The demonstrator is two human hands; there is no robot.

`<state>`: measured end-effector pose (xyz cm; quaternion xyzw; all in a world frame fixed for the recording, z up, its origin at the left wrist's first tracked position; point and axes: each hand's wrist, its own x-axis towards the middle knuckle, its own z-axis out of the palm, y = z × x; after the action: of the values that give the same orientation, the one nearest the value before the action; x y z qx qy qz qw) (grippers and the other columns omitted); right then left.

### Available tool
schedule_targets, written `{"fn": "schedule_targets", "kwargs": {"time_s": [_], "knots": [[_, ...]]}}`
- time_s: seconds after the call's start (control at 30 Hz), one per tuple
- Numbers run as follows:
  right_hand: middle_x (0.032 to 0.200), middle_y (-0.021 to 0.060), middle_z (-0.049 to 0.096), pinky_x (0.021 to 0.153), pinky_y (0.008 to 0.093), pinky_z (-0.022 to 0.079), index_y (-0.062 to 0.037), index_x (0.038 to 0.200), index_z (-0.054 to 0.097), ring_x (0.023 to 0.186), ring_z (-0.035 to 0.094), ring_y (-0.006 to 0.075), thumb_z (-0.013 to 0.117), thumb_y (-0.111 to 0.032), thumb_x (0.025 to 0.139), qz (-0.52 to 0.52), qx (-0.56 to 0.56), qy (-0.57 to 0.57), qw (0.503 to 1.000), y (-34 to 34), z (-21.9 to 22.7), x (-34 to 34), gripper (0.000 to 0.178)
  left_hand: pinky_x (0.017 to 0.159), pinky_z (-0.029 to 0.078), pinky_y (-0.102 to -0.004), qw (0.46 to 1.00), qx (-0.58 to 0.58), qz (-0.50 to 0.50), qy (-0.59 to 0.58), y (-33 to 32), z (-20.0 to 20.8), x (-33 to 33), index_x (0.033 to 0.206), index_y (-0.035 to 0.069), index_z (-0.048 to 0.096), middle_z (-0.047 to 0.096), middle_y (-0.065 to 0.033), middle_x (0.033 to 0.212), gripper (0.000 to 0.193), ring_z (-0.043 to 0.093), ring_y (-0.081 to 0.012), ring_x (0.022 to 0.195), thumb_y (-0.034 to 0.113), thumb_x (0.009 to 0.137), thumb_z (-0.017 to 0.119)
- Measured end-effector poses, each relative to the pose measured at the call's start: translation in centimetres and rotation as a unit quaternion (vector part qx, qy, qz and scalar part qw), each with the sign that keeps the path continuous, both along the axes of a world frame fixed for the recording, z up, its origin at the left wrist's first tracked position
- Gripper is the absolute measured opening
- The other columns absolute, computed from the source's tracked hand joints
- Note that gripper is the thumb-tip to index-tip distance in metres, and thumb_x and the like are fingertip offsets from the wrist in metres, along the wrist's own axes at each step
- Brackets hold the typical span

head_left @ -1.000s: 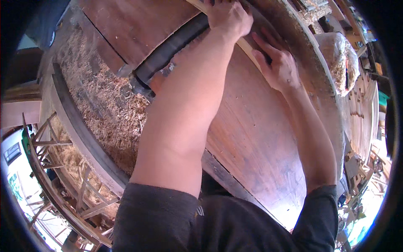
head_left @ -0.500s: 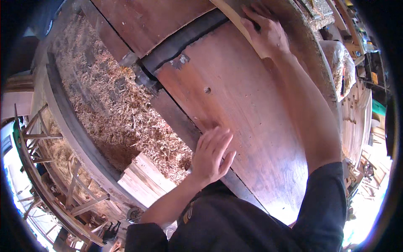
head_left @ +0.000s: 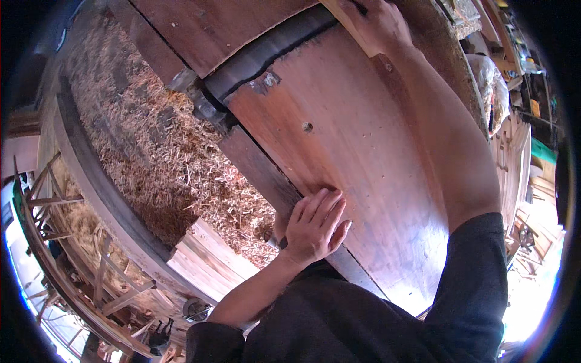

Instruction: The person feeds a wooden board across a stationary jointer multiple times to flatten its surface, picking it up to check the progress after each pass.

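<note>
The left hand [head_left: 315, 227] has quit the wooden strip [head_left: 351, 29] for the jointer bed [head_left: 363, 133], grip empty, unclenched; only the right hand [head_left: 384, 27] steadies it. That grip I can't read.

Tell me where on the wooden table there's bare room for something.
The wide patch of wooden table between the left hand, right forearm and dark band looks bare. Crowded: shavings and pale boards to its left; right hand at a wood strip up top.

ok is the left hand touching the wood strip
No, the left hand is at the edge of the table, well apart from the strip by the right hand.
</note>
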<state>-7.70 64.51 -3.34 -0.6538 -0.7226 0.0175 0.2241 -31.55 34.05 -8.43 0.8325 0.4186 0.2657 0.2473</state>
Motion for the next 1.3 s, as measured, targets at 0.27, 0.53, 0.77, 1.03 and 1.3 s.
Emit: {"fn": "schedule_targets", "kwargs": {"time_s": [0.27,0.53,0.77,1.03,1.3], "knots": [[0.136,0.0167,0.065,0.105,0.0442,0.05,-0.0137,0.135,0.066,0.123,0.063,0.0393,0.058,-0.032,0.097,-0.061,-0.132,0.033,0.989,2.5,-0.2,0.0,0.043,0.102,0.046,-0.0442,1.0,-0.01,-0.002,0.01,0.1,0.1,0.1,0.127,0.008,0.068,0.065,-0.009,0.135,0.042,0.061,-0.0281,0.124,0.036,0.095,0.066],[0.129,0.0182,0.068,0.103,0.0459,0.051,-0.0179,0.136,0.066,0.118,0.065,0.0409,0.059,-0.035,0.096,-0.039,-0.06,0.005,0.997,3.6,-0.4,-0.4,0.043,0.097,0.047,-0.0462,1.0,-0.021,-0.01,-0.014,0.3,0.1,0.1,0.126,0.007,0.066,0.065,-0.0109,0.132,0.042,0.062,-0.0315,0.121,0.036,0.095,0.066],[0.127,0.0213,0.068,0.102,0.0461,0.051,-0.018,0.136,0.066,0.119,0.064,0.041,0.06,-0.034,0.096,-0.024,-0.01,-0.006,1.0,4.7,-1.1,-0.2,0.044,0.097,0.046,-0.047,0.999,-0.03,-0.013,-0.013,0.2,0.2,0.0,0.127,0.008,0.065,0.065,-0.0107,0.133,0.043,0.062,-0.0311,0.121,0.035,0.094,0.067],[0.133,0.0184,0.066,0.106,0.0454,0.048,-0.0181,0.138,0.065,0.123,0.062,0.0406,0.058,-0.036,0.099,-0.031,-0.047,0.009,0.998,5.8,-0.5,-1.4,0.043,0.103,0.045,-0.0443,0.999,-0.038,-0.021,-0.008,0.2,0.5,-0.2,0.13,0.009,0.066,0.061,-0.0087,0.14,0.045,0.061,-0.027,0.127,0.036,0.094,0.067],[0.144,0.0136,0.06,0.112,0.0425,0.045,-0.0185,0.14,0.063,0.134,0.055,0.0367,0.058,-0.037,0.101,-0.052,-0.077,0.012,0.996,7.4,-0.5,-2.6,0.044,0.101,0.044,-0.0453,0.998,-0.045,-0.017,-0.029,-0.3,-0.3,-0.2,0.13,0.012,0.066,0.059,-0.0083,0.143,0.044,0.06,-0.0283,0.127,0.037,0.094,0.067]]}}
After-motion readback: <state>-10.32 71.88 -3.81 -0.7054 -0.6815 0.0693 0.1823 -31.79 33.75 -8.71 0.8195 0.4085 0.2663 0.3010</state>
